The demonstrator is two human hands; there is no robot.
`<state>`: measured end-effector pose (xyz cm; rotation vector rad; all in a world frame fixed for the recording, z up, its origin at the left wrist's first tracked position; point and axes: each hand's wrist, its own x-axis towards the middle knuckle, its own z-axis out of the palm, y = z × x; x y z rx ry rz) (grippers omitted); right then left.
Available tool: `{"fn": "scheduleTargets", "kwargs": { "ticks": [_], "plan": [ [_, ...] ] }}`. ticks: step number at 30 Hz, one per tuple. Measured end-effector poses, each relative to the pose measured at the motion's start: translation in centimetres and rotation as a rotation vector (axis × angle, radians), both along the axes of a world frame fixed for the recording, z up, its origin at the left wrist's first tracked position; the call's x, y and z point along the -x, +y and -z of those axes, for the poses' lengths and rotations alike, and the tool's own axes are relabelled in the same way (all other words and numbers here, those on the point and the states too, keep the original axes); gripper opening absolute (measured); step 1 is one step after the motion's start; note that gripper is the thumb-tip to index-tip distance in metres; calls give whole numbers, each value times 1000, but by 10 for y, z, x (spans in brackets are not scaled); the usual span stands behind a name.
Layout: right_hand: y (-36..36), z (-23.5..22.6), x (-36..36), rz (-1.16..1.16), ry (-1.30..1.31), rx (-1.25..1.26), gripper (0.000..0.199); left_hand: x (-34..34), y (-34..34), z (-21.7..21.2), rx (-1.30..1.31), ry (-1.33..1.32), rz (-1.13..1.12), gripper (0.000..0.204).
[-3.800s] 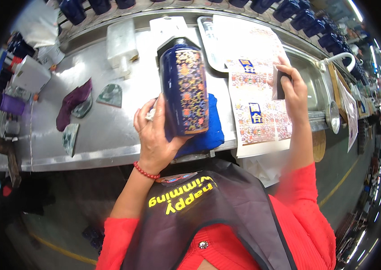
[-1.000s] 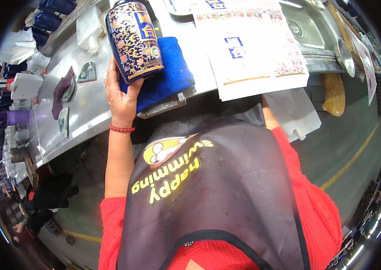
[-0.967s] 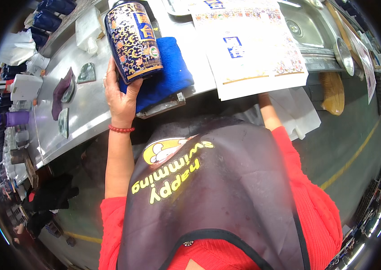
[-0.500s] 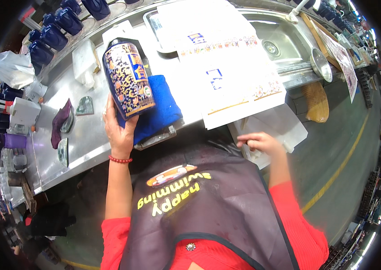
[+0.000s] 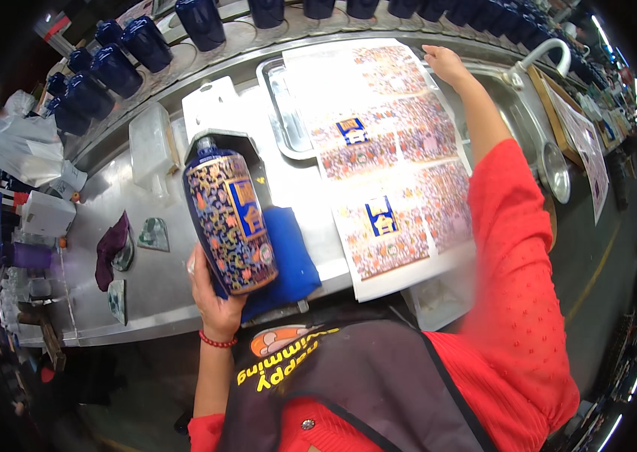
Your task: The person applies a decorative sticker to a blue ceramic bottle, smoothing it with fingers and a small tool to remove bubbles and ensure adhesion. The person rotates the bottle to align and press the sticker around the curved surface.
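While the left hand holds the bottle, the right hand is up by the far right corner of the paper. The left grip is curled round the low left side of the bottle, with the thumb by its bottom end. The right grip has its fingers bent in and almost closed. I cannot tell if it has hold of the paper.

The bottle is near the middle of the tabletop, close to the near edge. It is dark blue, with bright flowers and a blue patch on it. It leans, with its neck toward the far edge. A blue cloth is just beside it on the right, and a white stand is behind it.

The paper has flower pictures on it. It covers part of a metal tray, and its near end sticks out past the near edge of the tabletop. The sink is to its right, with a white tap.

Toward the left end of the tabletop are a purple cloth and green pads. A clear box is near the far edge. More blue bottles stand in a row past that edge.
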<state>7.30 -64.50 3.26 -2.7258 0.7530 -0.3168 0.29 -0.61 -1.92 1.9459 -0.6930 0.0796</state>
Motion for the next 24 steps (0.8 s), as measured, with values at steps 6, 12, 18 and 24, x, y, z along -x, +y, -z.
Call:
{"fn": "scheduleTargets", "kwargs": {
  "ticks": [6, 12, 18, 24],
  "plan": [
    [-48, 30, -86, 58, 270, 97, 59, 2, 1, -2, -43, 16, -25, 100],
    [-42, 24, -86, 19, 233, 203, 54, 4, -1, -9, -48, 101, -17, 102],
    [-36, 17, -79, -41, 179, 166, 57, 3, -2, -8, -90, 72, -27, 102],
    [-34, 11, -84, -74, 220, 136, 52, 2, -2, -6, -61, 53, -5, 104]
  ]
}}
